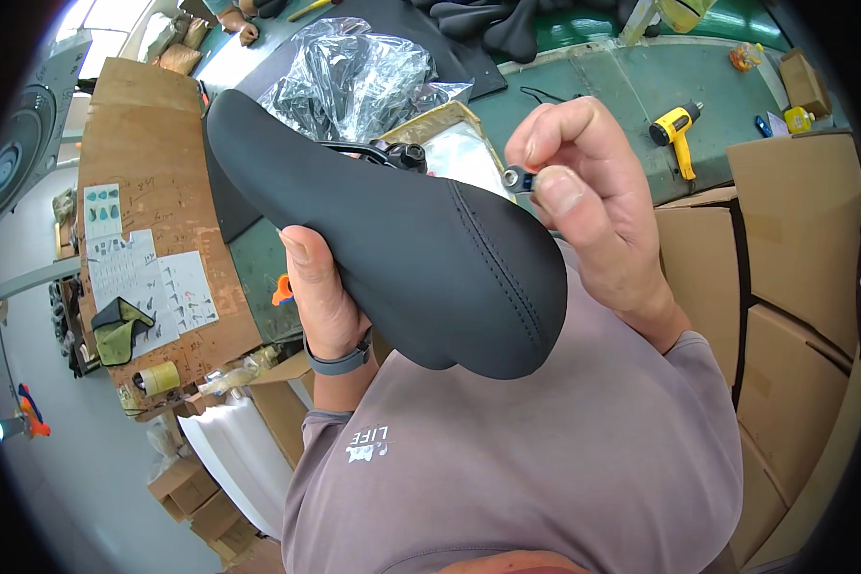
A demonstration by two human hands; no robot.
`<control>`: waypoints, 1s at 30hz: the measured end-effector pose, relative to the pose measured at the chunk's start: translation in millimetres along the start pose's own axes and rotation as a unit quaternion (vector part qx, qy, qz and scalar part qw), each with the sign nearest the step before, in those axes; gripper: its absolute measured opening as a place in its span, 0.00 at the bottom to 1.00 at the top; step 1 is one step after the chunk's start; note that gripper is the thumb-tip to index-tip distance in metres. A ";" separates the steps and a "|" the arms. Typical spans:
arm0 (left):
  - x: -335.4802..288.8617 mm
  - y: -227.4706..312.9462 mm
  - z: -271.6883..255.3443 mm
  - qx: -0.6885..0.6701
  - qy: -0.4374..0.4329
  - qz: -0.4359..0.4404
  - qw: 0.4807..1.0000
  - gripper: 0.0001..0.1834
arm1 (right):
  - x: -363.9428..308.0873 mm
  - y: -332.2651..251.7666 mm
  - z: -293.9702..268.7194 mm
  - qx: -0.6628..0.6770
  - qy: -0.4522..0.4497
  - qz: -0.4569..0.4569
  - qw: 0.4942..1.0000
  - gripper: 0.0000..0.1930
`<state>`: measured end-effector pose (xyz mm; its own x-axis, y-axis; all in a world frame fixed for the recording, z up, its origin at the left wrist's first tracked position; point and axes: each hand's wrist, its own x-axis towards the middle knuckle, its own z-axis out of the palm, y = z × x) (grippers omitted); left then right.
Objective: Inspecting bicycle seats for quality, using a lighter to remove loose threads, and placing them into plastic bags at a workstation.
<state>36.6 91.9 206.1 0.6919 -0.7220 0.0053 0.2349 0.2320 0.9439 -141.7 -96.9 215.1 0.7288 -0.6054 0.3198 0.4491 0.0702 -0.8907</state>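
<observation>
A black bicycle saddle (402, 249) with a stitched seam across its wide rear hangs in front of my chest, its nose toward the upper left. My left hand (320, 287) grips it from the near side, thumb along the edge and the other fingers hidden underneath. Behind the saddle a black metal rail and clamp (407, 156) stick out. Thumb and forefinger of my right hand (593, 196) pinch a small dark fitting with a silvery round end (514, 179). That fitting is close to the saddle's right rear edge; whether they touch I cannot tell.
Beyond the saddle, a box with a white lining (461, 148) and crumpled clear plastic bags (354, 77) lie on the green bench (603, 81). A yellow power screwdriver (677, 129) lies right, above cardboard boxes (794, 230). Left stands a wooden board with papers (153, 182). Another person's hand (242, 32) shows far off.
</observation>
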 end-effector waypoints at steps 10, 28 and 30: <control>5.1 7.2 -12.9 0.042 -0.040 0.049 0.997 0.51 | -0.3 1.2 14.0 -0.141 -0.007 -0.085 0.986 0.10; 0.2 22.1 3.4 0.152 0.013 0.108 0.982 0.61 | -6.0 -19.5 -1.7 -0.164 -0.074 -0.009 0.984 0.09; -0.6 22.0 2.5 0.160 0.015 0.105 0.981 0.62 | -5.4 -19.2 -4.4 -0.173 -0.080 -0.017 0.981 0.09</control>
<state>39.7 95.8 227.7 0.7224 -0.6600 0.2061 -0.1385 0.1540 0.9783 -156.6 -98.5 229.1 0.8010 -0.4680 0.3733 0.2925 -0.2382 -0.9261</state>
